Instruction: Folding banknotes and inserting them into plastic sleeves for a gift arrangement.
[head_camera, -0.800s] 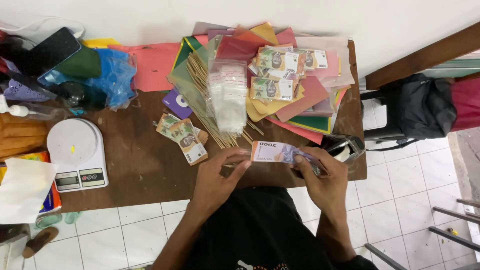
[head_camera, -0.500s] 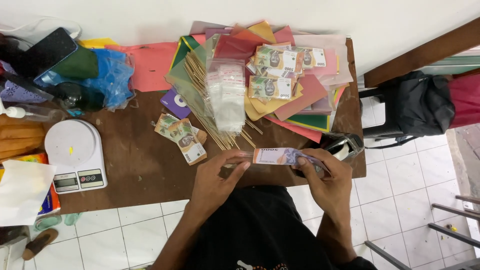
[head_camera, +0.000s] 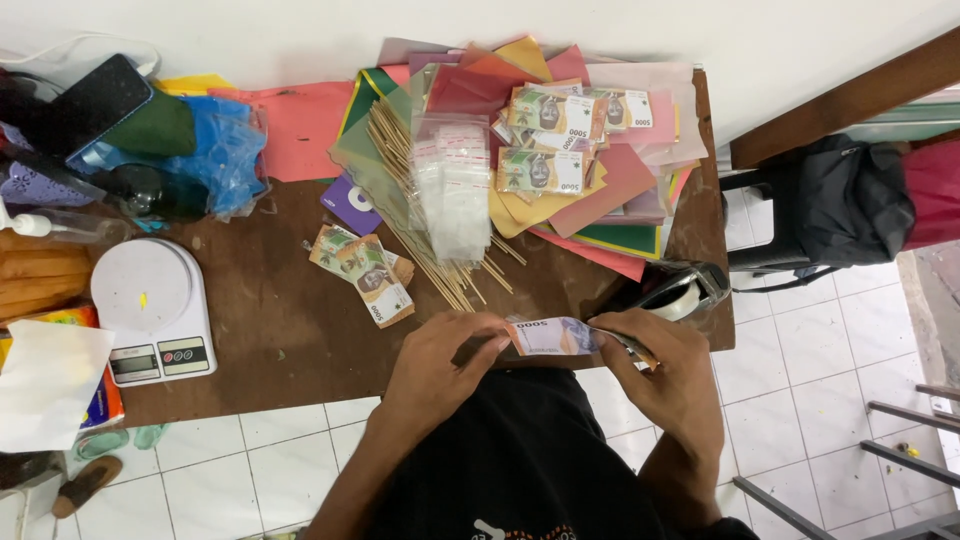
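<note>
**Both hands on one banknote at the near edge of the table**

While the brown wooden table (head_camera: 270, 330) fills most of the view, it carries a good deal. At its far right lies a spread of coloured paper sheets (head_camera: 610, 190) with bundles of banknotes (head_camera: 555, 135) on top; left of them sit clear plastic sleeves (head_camera: 452, 190) and a bunch of thin wooden sticks (head_camera: 420, 240). A white kitchen scale (head_camera: 150, 310) stands at the near left, a blue plastic bag (head_camera: 215, 150) lies far left, and a small stack of notes (head_camera: 362, 272) rests mid-table. A black tape dispenser (head_camera: 675, 290) sits at the near right edge.

Just off that near edge, over the person's dark shirt, the left hand (head_camera: 440, 365) pinches the left end of a folded banknote (head_camera: 550, 337) between thumb and fingers. The right hand (head_camera: 665, 375) is closed on the note's right end, with a thin stick (head_camera: 635, 350) against its fingers.
</note>
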